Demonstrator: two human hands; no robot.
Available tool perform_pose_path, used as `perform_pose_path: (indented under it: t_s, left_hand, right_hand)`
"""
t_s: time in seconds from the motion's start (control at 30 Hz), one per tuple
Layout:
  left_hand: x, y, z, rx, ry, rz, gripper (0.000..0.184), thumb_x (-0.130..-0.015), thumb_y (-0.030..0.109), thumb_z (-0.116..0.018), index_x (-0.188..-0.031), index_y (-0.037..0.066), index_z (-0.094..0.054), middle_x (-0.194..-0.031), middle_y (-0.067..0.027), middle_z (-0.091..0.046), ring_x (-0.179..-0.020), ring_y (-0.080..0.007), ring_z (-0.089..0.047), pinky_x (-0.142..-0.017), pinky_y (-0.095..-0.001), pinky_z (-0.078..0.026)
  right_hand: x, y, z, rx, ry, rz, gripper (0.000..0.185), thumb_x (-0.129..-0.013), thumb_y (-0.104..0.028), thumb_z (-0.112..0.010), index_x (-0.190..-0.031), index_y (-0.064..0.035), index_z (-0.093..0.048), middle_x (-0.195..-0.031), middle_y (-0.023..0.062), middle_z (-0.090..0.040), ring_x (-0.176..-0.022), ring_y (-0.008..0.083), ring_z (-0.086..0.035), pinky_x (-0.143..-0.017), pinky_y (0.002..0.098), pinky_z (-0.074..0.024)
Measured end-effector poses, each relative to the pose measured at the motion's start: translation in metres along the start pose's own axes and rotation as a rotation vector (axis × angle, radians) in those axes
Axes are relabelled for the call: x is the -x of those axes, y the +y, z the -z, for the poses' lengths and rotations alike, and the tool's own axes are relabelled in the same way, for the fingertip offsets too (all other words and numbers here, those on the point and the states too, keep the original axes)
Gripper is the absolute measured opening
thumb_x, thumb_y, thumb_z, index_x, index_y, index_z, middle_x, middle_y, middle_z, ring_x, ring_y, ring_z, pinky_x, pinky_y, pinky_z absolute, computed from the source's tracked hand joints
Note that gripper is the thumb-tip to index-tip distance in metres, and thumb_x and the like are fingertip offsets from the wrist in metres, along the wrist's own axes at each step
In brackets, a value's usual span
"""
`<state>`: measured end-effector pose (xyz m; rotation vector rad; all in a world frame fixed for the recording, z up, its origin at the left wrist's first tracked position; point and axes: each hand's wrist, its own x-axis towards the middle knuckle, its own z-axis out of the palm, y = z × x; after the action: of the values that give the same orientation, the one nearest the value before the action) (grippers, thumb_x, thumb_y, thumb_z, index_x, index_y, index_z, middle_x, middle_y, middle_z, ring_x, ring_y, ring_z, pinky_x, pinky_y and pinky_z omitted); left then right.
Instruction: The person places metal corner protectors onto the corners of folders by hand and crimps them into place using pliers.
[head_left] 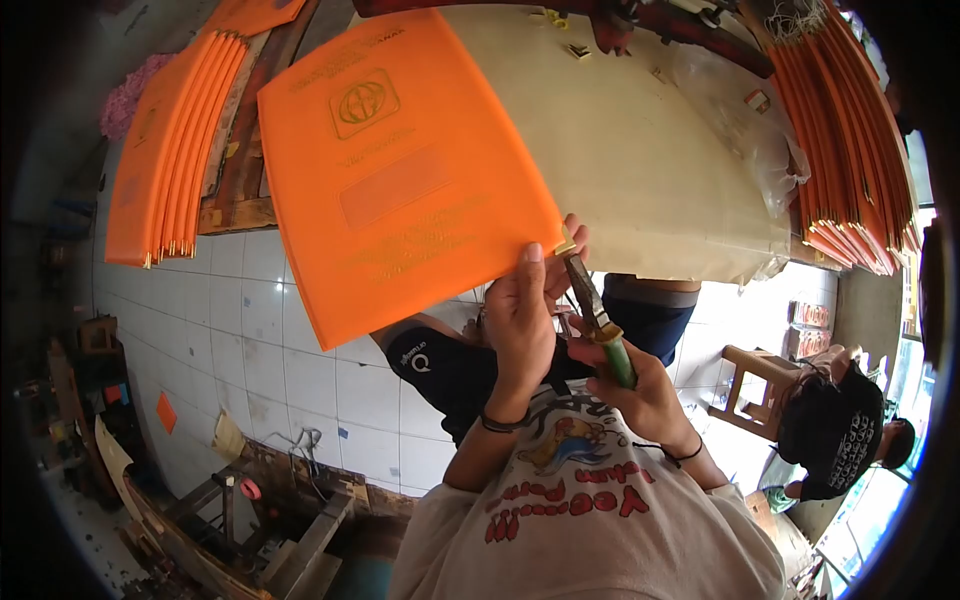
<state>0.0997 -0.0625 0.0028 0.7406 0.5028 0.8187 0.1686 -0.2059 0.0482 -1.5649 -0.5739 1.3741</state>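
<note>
An orange folder (400, 220) with gold print and an emblem lies tilted across the table's edge. My left hand (525, 315) grips its near right corner, thumb on top and fingers beneath. On that corner sits a small gold metal corner piece (566, 241). My right hand (640, 385) is closed around pliers (605, 330) with green handles. The jaws of the pliers point up at the corner piece, close against it; whether they touch it I cannot tell.
A stack of orange folders (175, 150) stands at the left, another stack (845, 140) at the right. Loose gold corner pieces (578, 50) and a clear plastic bag (765, 150) lie on the tan-covered table (660, 200). A person in black (835, 425) is at the right, near a wooden stool (745, 390).
</note>
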Motion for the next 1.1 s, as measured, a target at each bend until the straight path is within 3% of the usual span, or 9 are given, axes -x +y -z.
perform_pose_path:
  t_s: [0.13, 0.23, 0.47, 0.57, 0.67, 0.83, 0.93, 1.1]
  left_hand:
    - [-0.001, 0.003, 0.002, 0.010, -0.023, 0.025, 0.046, -0.108, 0.027, -0.036, -0.129, -0.013, -0.048, -0.132, -0.0288, -0.054, -0.119, -0.0362, -0.060, -0.103, -0.0421, -0.052]
    - [-0.004, 0.002, 0.004, 0.029, -0.061, 0.023, 0.047, -0.108, 0.027, -0.036, -0.128, -0.013, -0.047, -0.132, -0.0288, -0.054, -0.120, -0.0364, -0.059, -0.103, -0.0421, -0.052]
    - [-0.005, 0.002, 0.007, 0.062, -0.092, 0.042, 0.048, -0.108, 0.028, -0.036, -0.130, -0.014, -0.046, -0.133, -0.0285, -0.054, -0.121, -0.0370, -0.058, -0.104, -0.0427, -0.051]
    - [-0.005, 0.000, 0.012, 0.139, -0.118, 0.062, 0.044, -0.107, 0.020, -0.035, -0.133, -0.014, -0.044, -0.136, -0.0275, -0.051, -0.125, -0.0372, -0.054, -0.105, -0.0412, -0.049]
    - [-0.005, 0.004, 0.009, 0.075, -0.100, 0.054, 0.048, -0.107, 0.028, -0.037, -0.130, -0.014, -0.046, -0.133, -0.0285, -0.053, -0.122, -0.0369, -0.058, -0.104, -0.0427, -0.051]
    - [-0.005, 0.003, 0.010, 0.074, -0.091, 0.060, 0.047, -0.107, 0.027, -0.037, -0.130, -0.014, -0.047, -0.132, -0.0279, -0.055, -0.121, -0.0359, -0.058, -0.103, -0.0418, -0.052]
    - [-0.005, 0.004, 0.009, 0.067, -0.097, 0.067, 0.046, -0.107, 0.025, -0.037, -0.130, -0.013, -0.047, -0.131, -0.0273, -0.055, -0.121, -0.0353, -0.058, -0.103, -0.0412, -0.052]
    - [-0.005, 0.003, 0.012, 0.073, -0.112, 0.063, 0.045, -0.107, 0.024, -0.037, -0.130, -0.013, -0.047, -0.132, -0.0266, -0.055, -0.121, -0.0347, -0.058, -0.103, -0.0407, -0.052]
  right_hand:
    - [-0.001, 0.000, -0.007, -0.047, 0.050, 0.015, 0.045, -0.082, 0.014, -0.054, -0.126, 0.0059, -0.057, -0.150, 0.0158, -0.042, -0.137, 0.0245, -0.043, -0.113, 0.0378, -0.0350]
    - [0.000, -0.002, -0.010, 0.029, 0.073, 0.009, 0.048, -0.086, 0.009, -0.055, -0.133, 0.0040, -0.051, -0.131, 0.0129, -0.058, -0.126, 0.0200, -0.054, -0.102, 0.0322, -0.0419]
    - [0.003, -0.004, -0.020, 0.026, 0.141, -0.013, 0.044, -0.085, 0.006, -0.057, -0.129, 0.0021, -0.055, -0.128, 0.0107, -0.059, -0.119, 0.0181, -0.056, -0.101, 0.0315, -0.0421]
    - [0.004, -0.008, -0.020, 0.058, 0.146, -0.026, 0.045, -0.086, 0.005, -0.058, -0.130, 0.0013, -0.055, -0.128, 0.0092, -0.059, -0.115, 0.0169, -0.056, -0.100, 0.0314, -0.0424]
    - [0.006, -0.011, -0.018, 0.075, 0.131, -0.055, 0.046, -0.086, 0.003, -0.060, -0.131, 0.0006, -0.055, -0.128, 0.0081, -0.059, -0.112, 0.0158, -0.056, -0.099, 0.0314, -0.0429]
    - [0.005, -0.016, -0.018, 0.117, 0.146, -0.057, 0.044, -0.087, 0.002, -0.061, -0.131, -0.0015, -0.058, -0.129, 0.0064, -0.059, -0.107, 0.0143, -0.057, -0.095, 0.0297, -0.0452]
    - [0.005, -0.026, -0.021, 0.075, 0.169, -0.164, 0.036, -0.088, -0.001, -0.061, -0.124, -0.0007, -0.060, -0.129, 0.0084, -0.059, -0.105, 0.0144, -0.058, -0.091, 0.0290, -0.0467]
    - [-0.001, -0.023, -0.023, 0.235, 0.199, -0.052, 0.025, -0.090, -0.003, -0.057, -0.114, 0.0009, -0.059, -0.107, 0.0097, -0.063, -0.091, 0.0144, -0.059, -0.083, 0.0305, -0.0484]
